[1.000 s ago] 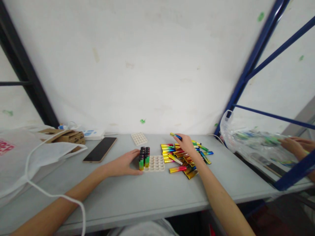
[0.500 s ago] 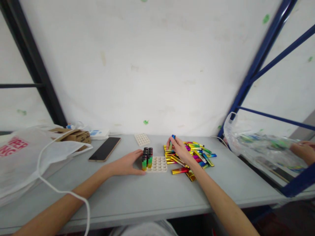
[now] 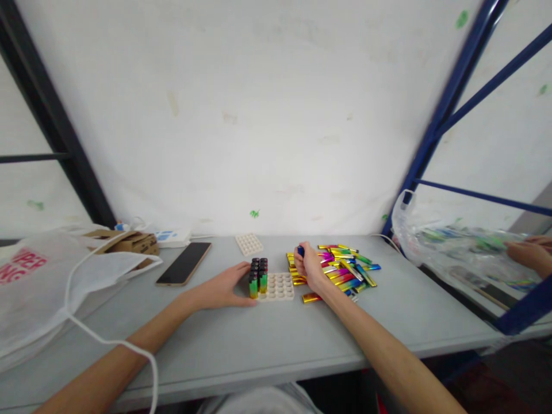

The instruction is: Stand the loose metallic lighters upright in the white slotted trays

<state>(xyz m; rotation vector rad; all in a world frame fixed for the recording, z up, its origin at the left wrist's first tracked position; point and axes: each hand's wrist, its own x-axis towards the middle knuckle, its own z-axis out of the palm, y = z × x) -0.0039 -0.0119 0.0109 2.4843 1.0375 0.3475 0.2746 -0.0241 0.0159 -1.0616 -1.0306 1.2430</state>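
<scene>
My left hand [image 3: 224, 286] lies around the left end of a cream tray [image 3: 282, 287] with round holes, thumb in front and fingers behind. Several lighters [image 3: 257, 277] with black tops and green-to-gold bodies stand upright in the tray's left part. My right hand [image 3: 309, 267] is closed to the right of the tray, over the near-left side of a pile. A shiny lighter-like piece [image 3: 301, 250] is in its grip; only the dark blue end shows above the fist. The pile [image 3: 345, 270] holds many glossy metallic pieces in gold, red, blue, green and purple.
A second holed tray [image 3: 249, 244] lies near the wall. Left of it are a phone [image 3: 184, 264], a cardboard box [image 3: 140, 244] and a white plastic bag [image 3: 38, 276] with a white cord. Behind the blue frame [image 3: 425, 149] at right, another person's hand [image 3: 530, 253] is near clear plastic bags.
My right hand has turned and closed its fingers around the piece, so less of it shows. My left hand stays at the tray. The camera view has shifted slightly.
</scene>
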